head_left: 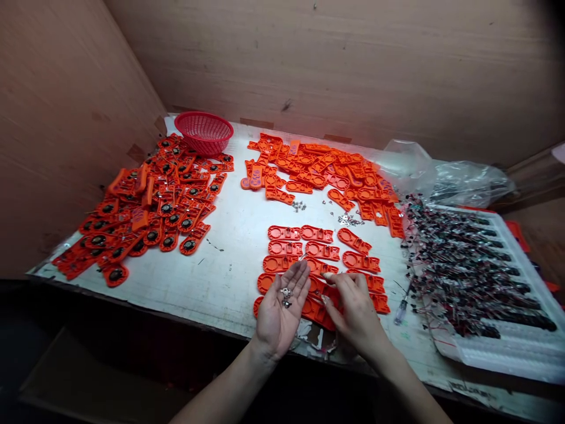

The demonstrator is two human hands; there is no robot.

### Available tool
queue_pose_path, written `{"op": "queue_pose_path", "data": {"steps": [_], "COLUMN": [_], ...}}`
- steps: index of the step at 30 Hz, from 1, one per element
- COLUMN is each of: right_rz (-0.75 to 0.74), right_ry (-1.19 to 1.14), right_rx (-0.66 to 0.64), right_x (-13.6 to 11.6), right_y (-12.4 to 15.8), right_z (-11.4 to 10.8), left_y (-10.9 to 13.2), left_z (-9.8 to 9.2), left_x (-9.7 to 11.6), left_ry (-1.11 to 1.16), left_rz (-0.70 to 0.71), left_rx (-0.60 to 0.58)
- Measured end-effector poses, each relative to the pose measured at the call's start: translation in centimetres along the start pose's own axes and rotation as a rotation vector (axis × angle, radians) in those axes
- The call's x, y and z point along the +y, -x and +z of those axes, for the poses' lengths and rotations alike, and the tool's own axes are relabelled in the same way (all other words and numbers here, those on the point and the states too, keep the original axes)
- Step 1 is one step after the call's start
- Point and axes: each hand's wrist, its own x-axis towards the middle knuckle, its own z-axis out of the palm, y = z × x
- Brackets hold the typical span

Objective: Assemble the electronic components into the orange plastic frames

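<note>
My left hand (pixel 282 309) is palm up over the front of the table. Several small metal pieces (pixel 286 297) lie in its palm, and its fingers stretch out only slightly curled. My right hand (pixel 353 303) reaches down beside it, thumb and forefinger on either side of an orange plastic casing half (pixel 325 288). Whether a small piece is also between those fingertips, I cannot make out. Around both hands, more orange casing halves (pixel 322 251) lie hollow side up in rows. My left hand hides part of the nearest ones.
Left, orange casings with round black parts (pixel 165 209) are piled by a red basket (pixel 203 132). Behind are a heap of orange casings (pixel 309 162) and loose metal pieces (pixel 350 220). Right, a screwdriver (pixel 401 309) lies near a white tray (pixel 498 347) of wired parts and plastic bags (pixel 468 179).
</note>
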Motion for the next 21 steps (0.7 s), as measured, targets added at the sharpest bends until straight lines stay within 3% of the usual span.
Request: {"op": "queue_pose_path", "data": {"steps": [6, 13, 15, 19, 21], "right_rz": [0.048, 0.141, 0.076, -0.295, -0.310], "right_ry": [-0.002, -0.260, -0.323, -0.294, -0.296], "right_rx": [-0.023, 0.143, 0.219, 0.336, 0.408], "right_x": [0.7, -1.0, -2.4, -4.3, -4.2], "right_y": [0.1, -0.3, -0.2, 0.1, 0.4], "right_z": [0.5, -1.3, -2.1, -2.8, -2.6], "left_y": [1.5, 2.2, 2.1, 1.8, 1.8], "left_z": [0.1, -0.5, -0.3, 0.4, 0.5], "left_x": [1.7, 1.7, 1.1, -0.3, -0.3], "left_ry": [-0.003, -0.016, -0.012, -0.006, 0.010], "left_rz": [-0.033, -0.059, -0.111, -0.227, -0.236], "left_rx": [0.032, 0.101, 0.115, 0.071, 0.060]}}
